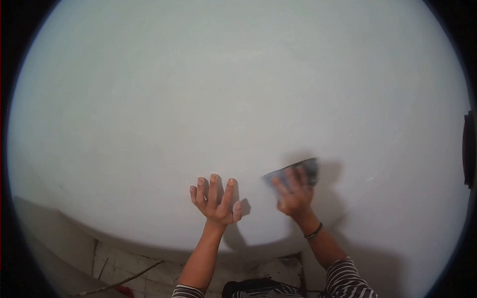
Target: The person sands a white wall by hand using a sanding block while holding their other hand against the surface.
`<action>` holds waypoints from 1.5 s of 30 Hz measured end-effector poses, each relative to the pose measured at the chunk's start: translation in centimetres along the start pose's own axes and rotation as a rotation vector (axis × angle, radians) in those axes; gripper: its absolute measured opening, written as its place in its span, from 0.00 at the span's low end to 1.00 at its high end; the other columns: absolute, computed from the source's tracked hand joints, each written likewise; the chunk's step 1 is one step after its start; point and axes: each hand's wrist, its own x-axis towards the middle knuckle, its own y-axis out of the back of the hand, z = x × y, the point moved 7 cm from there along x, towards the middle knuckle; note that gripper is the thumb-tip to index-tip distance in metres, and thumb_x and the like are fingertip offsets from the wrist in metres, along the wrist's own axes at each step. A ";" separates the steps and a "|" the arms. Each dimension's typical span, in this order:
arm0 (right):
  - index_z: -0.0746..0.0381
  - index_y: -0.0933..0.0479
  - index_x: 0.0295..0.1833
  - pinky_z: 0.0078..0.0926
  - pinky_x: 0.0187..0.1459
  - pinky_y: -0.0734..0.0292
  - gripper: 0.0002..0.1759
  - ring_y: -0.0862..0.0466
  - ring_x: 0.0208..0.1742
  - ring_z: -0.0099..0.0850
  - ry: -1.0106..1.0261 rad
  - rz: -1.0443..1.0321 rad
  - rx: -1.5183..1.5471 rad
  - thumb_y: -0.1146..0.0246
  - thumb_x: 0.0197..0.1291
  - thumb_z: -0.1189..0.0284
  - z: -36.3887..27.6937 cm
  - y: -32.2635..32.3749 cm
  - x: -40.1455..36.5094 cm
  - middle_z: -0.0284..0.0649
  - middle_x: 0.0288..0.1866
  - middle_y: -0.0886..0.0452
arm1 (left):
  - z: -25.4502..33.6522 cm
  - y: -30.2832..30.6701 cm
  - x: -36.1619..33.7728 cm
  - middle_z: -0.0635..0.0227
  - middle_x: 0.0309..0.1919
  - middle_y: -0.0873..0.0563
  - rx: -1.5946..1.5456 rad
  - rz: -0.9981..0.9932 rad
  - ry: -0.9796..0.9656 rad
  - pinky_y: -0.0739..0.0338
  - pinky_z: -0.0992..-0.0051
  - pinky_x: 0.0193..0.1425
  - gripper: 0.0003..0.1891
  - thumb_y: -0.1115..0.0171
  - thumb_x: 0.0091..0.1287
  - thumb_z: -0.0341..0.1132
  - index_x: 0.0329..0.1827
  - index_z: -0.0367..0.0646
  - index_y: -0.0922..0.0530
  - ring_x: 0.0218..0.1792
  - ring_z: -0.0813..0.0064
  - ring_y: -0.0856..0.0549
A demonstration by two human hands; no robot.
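My left hand (214,202) is open, its fingers spread and pointing up, against or very close to the pale wall (238,99). To its right, my right hand (295,196) holds a dark grey sheet that looks like sandpaper (311,169) flat to the wall, with the fingers laid over it. Motion blurs this hand and the sheet slightly. A dark band circles the right wrist, and both arms have striped sleeves.
Below the wall lies a tiled floor (119,263) with a thin stick (129,278) and something red (124,290) on it. A dark object (468,149) is fixed at the far right edge. Another pale wall surface (54,238) stands at lower left.
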 end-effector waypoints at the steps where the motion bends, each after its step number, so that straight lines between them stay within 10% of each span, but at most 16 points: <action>1: 0.59 0.26 0.67 0.61 0.73 0.50 0.32 0.39 0.75 0.56 -0.136 0.087 -0.004 0.42 0.51 0.71 2.2 1.0 0.7 0.54 0.72 0.34 | 0.0 -0.1 -0.1 0.47 0.67 0.28 -0.001 0.010 -0.004 0.54 0.45 0.76 0.27 0.59 0.67 0.48 0.57 0.45 0.18 0.73 0.42 0.39; 4: 0.64 0.33 0.71 0.59 0.72 0.47 0.26 0.42 0.76 0.58 -0.462 0.421 -0.007 0.51 0.71 0.65 8.6 5.3 4.4 0.59 0.75 0.40 | -0.1 0.0 -0.1 0.47 0.67 0.28 0.009 0.009 -0.006 0.53 0.45 0.76 0.27 0.59 0.67 0.48 0.57 0.45 0.18 0.73 0.42 0.39; 7: 0.65 0.33 0.70 0.57 0.72 0.46 0.26 0.42 0.76 0.58 -0.413 0.368 -0.088 0.49 0.70 0.65 7.4 5.0 5.2 0.59 0.74 0.39 | 0.0 -0.1 -0.1 0.47 0.67 0.28 0.000 0.006 0.001 0.53 0.45 0.76 0.27 0.59 0.67 0.48 0.57 0.45 0.18 0.73 0.42 0.39; 11: 0.64 0.28 0.67 0.57 0.73 0.46 0.25 0.37 0.73 0.58 0.109 0.031 -0.103 0.51 0.69 0.65 0.4 0.5 1.7 0.59 0.70 0.33 | 0.0 0.0 -0.1 0.47 0.67 0.27 0.005 -0.005 0.001 0.54 0.45 0.76 0.27 0.59 0.67 0.48 0.57 0.45 0.18 0.73 0.42 0.39; 17: 0.66 0.28 0.67 0.57 0.73 0.46 0.25 0.39 0.75 0.58 -0.496 0.511 -0.045 0.50 0.68 0.68 9.2 6.1 4.9 0.59 0.70 0.34 | -0.2 -0.1 -0.2 0.46 0.67 0.27 -0.010 0.020 -0.002 0.53 0.46 0.76 0.27 0.59 0.67 0.49 0.58 0.46 0.18 0.73 0.44 0.38; 23: 0.58 0.27 0.68 0.54 0.72 0.42 0.27 0.39 0.75 0.55 0.050 0.114 -0.103 0.43 0.60 0.72 3.1 2.3 5.6 0.50 0.73 0.34 | -0.3 -0.2 -0.4 0.48 0.67 0.27 0.001 0.019 0.000 0.53 0.47 0.77 0.27 0.59 0.67 0.48 0.57 0.46 0.18 0.73 0.44 0.38; 30: 0.59 0.25 0.65 0.51 0.72 0.41 0.31 0.39 0.76 0.53 -0.215 0.485 -0.032 0.41 0.52 0.79 9.4 6.4 12.6 0.49 0.73 0.33 | -0.8 -0.4 -0.7 0.49 0.67 0.26 -0.008 0.020 0.009 0.54 0.49 0.77 0.26 0.59 0.67 0.47 0.58 0.47 0.18 0.73 0.46 0.37; 36: 0.49 0.26 0.68 0.44 0.72 0.38 0.33 0.38 0.77 0.42 0.288 0.030 -0.021 0.38 0.54 0.78 2.6 3.7 15.3 0.40 0.75 0.34 | -1.3 -0.5 -1.4 0.53 0.67 0.26 -0.014 0.016 0.017 0.54 0.51 0.78 0.26 0.58 0.67 0.47 0.57 0.48 0.17 0.73 0.49 0.38; 42: 0.48 0.27 0.68 0.41 0.71 0.37 0.27 0.37 0.76 0.39 -0.064 0.565 -0.130 0.42 0.63 0.74 10.5 8.3 21.5 0.37 0.75 0.34 | -1.2 -0.4 -1.0 0.54 0.67 0.26 0.007 0.022 0.016 0.53 0.52 0.77 0.25 0.58 0.67 0.47 0.58 0.49 0.17 0.73 0.50 0.37; 45: 0.48 0.27 0.68 0.42 0.73 0.39 0.26 0.38 0.77 0.38 0.050 0.430 -0.033 0.42 0.64 0.74 6.6 7.1 22.3 0.36 0.75 0.34 | -1.2 -0.3 -1.0 0.54 0.67 0.26 0.005 0.022 0.020 0.53 0.52 0.77 0.25 0.58 0.66 0.47 0.58 0.50 0.17 0.73 0.51 0.37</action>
